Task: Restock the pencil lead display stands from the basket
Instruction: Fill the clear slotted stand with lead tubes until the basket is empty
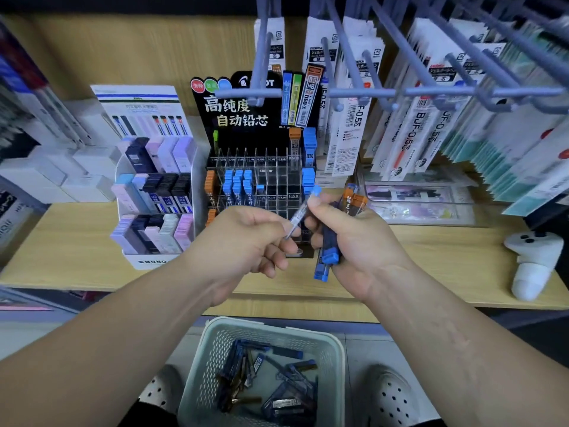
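Wooden shelf [431,257] holds the black stand [261,167], far middle. The left hand [246,241] pinches one blue-capped tube [303,211]; the right hand [363,241] grips a bunch [329,251] of tubes. The basket [203,365] sits near, on the floor. Best match the tube to its slot, then slide it in straight.

I see my left hand [246,238] pinching the lower end of a clear blue-capped lead tube [303,211]. My right hand [360,245] grips a bundle of lead cases [330,257] before the black display stand [261,118]. The basket [200,371] sits below.
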Motion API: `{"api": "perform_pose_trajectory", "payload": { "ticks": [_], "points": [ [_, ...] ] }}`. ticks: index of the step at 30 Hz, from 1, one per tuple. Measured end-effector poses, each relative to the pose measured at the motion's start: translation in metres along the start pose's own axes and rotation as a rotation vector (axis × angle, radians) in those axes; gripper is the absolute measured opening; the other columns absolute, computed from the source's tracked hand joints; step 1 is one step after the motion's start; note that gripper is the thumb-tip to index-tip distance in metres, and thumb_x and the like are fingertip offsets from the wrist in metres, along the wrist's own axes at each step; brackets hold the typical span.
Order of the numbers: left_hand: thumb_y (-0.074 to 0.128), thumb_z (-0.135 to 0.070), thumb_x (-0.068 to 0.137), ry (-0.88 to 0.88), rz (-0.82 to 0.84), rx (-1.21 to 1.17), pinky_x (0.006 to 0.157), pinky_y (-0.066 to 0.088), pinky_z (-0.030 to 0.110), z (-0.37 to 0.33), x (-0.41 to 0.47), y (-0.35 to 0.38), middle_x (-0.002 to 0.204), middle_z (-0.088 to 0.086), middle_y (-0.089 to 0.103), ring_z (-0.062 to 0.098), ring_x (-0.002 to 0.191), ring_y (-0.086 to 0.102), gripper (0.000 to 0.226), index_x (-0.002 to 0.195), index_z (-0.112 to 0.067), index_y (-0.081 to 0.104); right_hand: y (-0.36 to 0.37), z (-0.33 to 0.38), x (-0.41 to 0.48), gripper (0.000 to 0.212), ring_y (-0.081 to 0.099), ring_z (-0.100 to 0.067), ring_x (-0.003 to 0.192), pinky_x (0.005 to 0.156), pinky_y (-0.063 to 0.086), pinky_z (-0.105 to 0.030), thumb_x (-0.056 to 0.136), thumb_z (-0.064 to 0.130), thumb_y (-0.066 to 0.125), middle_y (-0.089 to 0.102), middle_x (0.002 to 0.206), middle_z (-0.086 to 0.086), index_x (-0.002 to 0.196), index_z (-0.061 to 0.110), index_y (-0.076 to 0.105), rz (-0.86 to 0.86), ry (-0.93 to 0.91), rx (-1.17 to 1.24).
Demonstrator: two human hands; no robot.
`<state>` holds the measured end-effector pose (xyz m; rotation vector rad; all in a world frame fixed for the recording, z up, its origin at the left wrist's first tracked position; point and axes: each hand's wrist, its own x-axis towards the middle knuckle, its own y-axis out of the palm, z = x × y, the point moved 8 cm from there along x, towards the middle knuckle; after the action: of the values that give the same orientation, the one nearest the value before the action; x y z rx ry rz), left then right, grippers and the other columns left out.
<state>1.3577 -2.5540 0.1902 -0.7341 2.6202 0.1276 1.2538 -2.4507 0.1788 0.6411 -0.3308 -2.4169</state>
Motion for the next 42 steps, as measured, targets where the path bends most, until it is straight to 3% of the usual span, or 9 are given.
{"api": "perform_pose_trajectory", "payload": {
  "ticks": [6,10,14,17,22,27,31,39,42],
  "points": [
    [0.060,-0.009,0.096,0.076,0.014,0.173,0.050,0.048,0.032,-0.002,-0.010,-0.004,0.074,0.015,0.071,0.023,0.057,0.062,0.018,0.083,-0.004,0.071,0.012,-0.003,-0.004,0.011,0.059,-0.013,0.062,0.054,0.045,-0.025,0.089,0.003,0.071,0.064,0.068,-0.002,0.090,0.014,0.069,0.074,-0.020,-0.082],
    [0.062,-0.038,0.094,0.133,-0.130,0.283,0.052,0.045,0.032,-0.010,-0.007,-0.020,0.070,0.005,0.072,0.020,0.056,0.063,0.030,0.079,-0.015,0.073,0.017,-0.006,-0.005,0.012,0.059,-0.014,0.066,0.062,0.047,-0.030,0.089,0.005,0.073,0.065,0.070,0.000,0.089,0.017,0.069,0.086,-0.056,-0.225],
    [0.069,-0.017,0.092,0.209,-0.211,0.194,0.046,0.042,0.026,-0.019,0.000,-0.033,0.068,0.003,0.068,0.014,0.051,0.056,0.005,0.091,-0.016,0.073,0.022,-0.010,-0.007,0.016,0.059,-0.015,0.067,0.064,0.045,-0.033,0.087,0.003,0.075,0.066,0.072,0.000,0.086,0.017,0.067,0.120,-0.046,-0.289],
    [0.072,-0.010,0.089,0.217,-0.197,0.154,0.046,0.042,0.027,-0.020,0.005,-0.033,0.068,0.008,0.069,0.014,0.052,0.057,0.001,0.089,-0.010,0.074,0.023,-0.010,-0.006,0.017,0.059,-0.014,0.065,0.061,0.044,-0.032,0.086,0.003,0.075,0.066,0.071,0.001,0.087,0.016,0.066,0.128,-0.046,-0.306],
    [0.071,-0.006,0.089,0.244,-0.196,0.176,0.044,0.042,0.026,-0.029,0.014,-0.032,0.062,0.009,0.068,0.015,0.052,0.060,0.009,0.081,-0.010,0.073,0.021,-0.009,-0.002,0.015,0.061,-0.015,0.065,0.062,0.047,-0.030,0.086,0.005,0.077,0.068,0.075,-0.002,0.088,0.016,0.067,0.105,-0.072,-0.338],
    [0.074,-0.010,0.088,0.398,-0.372,0.272,0.045,0.045,0.021,-0.058,0.018,-0.066,0.067,0.010,0.070,0.012,0.050,0.064,0.004,0.085,-0.012,0.073,0.007,-0.007,0.004,0.011,0.062,-0.012,0.067,0.060,0.047,-0.026,0.089,0.007,0.074,0.073,0.078,-0.003,0.094,0.015,0.068,0.034,-0.025,-0.272],
    [0.075,-0.014,0.088,0.489,-0.452,0.350,0.055,0.054,0.025,-0.065,0.022,-0.078,0.074,0.005,0.072,0.013,0.049,0.063,0.007,0.085,-0.019,0.073,-0.003,-0.007,0.006,0.011,0.061,-0.012,0.067,0.059,0.046,-0.027,0.090,0.005,0.073,0.073,0.076,-0.003,0.096,0.014,0.068,-0.001,-0.003,-0.245],
    [0.073,-0.011,0.089,0.560,-0.439,0.359,0.053,0.048,0.016,-0.066,0.037,-0.070,0.072,0.001,0.067,0.008,0.048,0.057,0.016,0.082,-0.025,0.069,-0.006,-0.007,0.004,0.011,0.060,-0.011,0.067,0.057,0.045,-0.026,0.090,0.005,0.072,0.073,0.076,-0.004,0.096,0.012,0.068,-0.002,0.008,-0.246],
    [0.074,-0.014,0.089,0.620,-0.445,0.454,0.056,0.046,0.016,-0.067,0.043,-0.066,0.070,-0.013,0.066,0.004,0.051,0.053,0.019,0.082,-0.032,0.069,-0.010,-0.007,0.005,0.011,0.061,-0.012,0.067,0.059,0.046,-0.027,0.090,0.006,0.074,0.074,0.077,-0.004,0.097,0.013,0.069,-0.010,0.012,-0.242]
  ]
}}
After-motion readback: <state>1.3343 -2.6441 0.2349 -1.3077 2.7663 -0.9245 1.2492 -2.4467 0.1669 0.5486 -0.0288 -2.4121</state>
